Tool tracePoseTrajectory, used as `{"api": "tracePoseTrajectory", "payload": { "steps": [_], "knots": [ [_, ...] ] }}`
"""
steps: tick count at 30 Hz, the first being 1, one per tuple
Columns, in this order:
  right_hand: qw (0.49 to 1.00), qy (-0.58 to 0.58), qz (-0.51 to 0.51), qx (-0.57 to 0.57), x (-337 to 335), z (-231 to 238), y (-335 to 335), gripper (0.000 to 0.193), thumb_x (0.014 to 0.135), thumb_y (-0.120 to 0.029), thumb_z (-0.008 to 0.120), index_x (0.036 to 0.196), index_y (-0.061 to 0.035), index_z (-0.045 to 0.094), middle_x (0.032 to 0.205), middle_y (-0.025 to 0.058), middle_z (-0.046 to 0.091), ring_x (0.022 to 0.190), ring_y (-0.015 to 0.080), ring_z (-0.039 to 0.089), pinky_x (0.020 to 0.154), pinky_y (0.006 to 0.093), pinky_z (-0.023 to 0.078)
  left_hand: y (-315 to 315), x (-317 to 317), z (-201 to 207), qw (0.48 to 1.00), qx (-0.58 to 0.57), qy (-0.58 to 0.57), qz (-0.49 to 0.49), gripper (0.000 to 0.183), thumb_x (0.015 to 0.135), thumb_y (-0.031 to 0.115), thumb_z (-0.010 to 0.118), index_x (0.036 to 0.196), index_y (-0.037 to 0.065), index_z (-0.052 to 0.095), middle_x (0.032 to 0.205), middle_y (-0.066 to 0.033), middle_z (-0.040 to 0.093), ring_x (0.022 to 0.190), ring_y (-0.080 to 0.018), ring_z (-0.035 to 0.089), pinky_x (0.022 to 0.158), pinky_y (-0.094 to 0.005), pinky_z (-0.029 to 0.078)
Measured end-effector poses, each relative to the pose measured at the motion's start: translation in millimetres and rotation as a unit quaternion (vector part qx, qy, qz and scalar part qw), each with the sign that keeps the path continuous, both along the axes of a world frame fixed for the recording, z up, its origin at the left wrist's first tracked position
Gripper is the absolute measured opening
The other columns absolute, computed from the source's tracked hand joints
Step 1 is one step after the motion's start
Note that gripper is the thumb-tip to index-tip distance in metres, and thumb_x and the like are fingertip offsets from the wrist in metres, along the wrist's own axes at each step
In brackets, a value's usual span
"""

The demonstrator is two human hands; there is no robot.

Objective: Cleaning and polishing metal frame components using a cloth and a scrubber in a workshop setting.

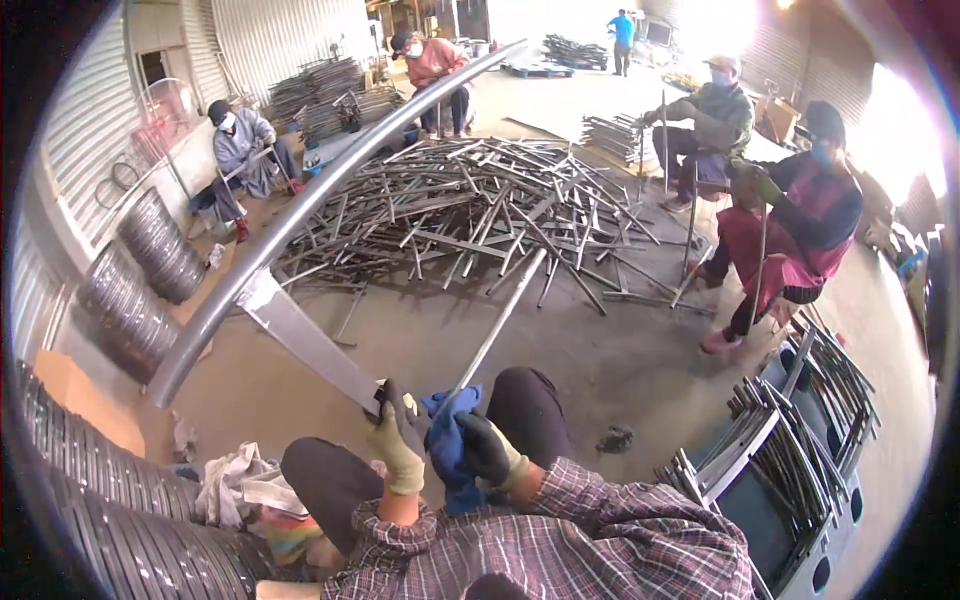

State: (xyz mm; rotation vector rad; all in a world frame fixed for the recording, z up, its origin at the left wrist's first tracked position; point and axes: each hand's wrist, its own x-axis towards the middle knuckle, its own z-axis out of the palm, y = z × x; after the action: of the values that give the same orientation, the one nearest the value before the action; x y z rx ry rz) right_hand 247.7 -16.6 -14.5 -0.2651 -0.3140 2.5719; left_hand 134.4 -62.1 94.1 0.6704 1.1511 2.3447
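Note:
My left hand [398, 445], in a light glove with dark fingers, closes on the near end of a flat metal plate [315, 345]. That plate runs up and left to a long grey tube [325, 185], which slants across the view. My right hand [490, 452], gloved alike, is wrapped round a blue cloth [455, 440]. The cloth lies around the near end of a thin metal rod [508, 315] pointing away from me. Whether rod and plate are joined is hidden at my hands.
Ahead lies a big tangled heap of metal pieces [450, 205]. Seated people [800, 220] work around it. Bundled dark rods [775, 450] fill a blue rack [740, 505] at my right. Wrapped dark coils [160, 250] stand at left, with pale rags [240, 480] beside my left knee.

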Motion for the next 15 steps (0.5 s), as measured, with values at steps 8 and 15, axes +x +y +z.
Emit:
{"api": "tracePoseTrajectory", "payload": {
  "steps": [8, 15],
  "knots": [
    [0.960, -0.183, -0.138, 0.160, -28.2, -13.0, 26.0, 0.022, 0.093, -0.025, 0.055, 0.095, -0.0050, 0.063, 0.080, 0.0071, 0.065, 0.071, 0.0204, 0.062, 0.070, 0.0322, 0.054, -10.5, 8.4, -22.1, 0.995, -0.044, 0.089, -0.008, 0.009, 0.095, 0.005, 0.057, 0.102, 0.001, 0.053, 0.074, -0.0042, 0.049, 0.060, -0.0156, 0.047, 0.055, -0.0298, 0.040],
    [0.938, -0.084, -0.321, 0.094, 83.2, 17.9, 184.2, 0.026, 0.090, -0.029, 0.060, 0.107, -0.0092, 0.060, 0.086, 0.0082, 0.063, 0.073, 0.0220, 0.060, 0.066, 0.0342, 0.052, -57.0, -13.8, 9.4, 0.992, 0.010, 0.074, -0.106, 0.015, 0.098, 0.019, 0.058, 0.091, 0.008, 0.051, 0.070, -0.0006, 0.047, 0.055, -0.0122, 0.047, 0.050, -0.0282, 0.038]
  ]
}}
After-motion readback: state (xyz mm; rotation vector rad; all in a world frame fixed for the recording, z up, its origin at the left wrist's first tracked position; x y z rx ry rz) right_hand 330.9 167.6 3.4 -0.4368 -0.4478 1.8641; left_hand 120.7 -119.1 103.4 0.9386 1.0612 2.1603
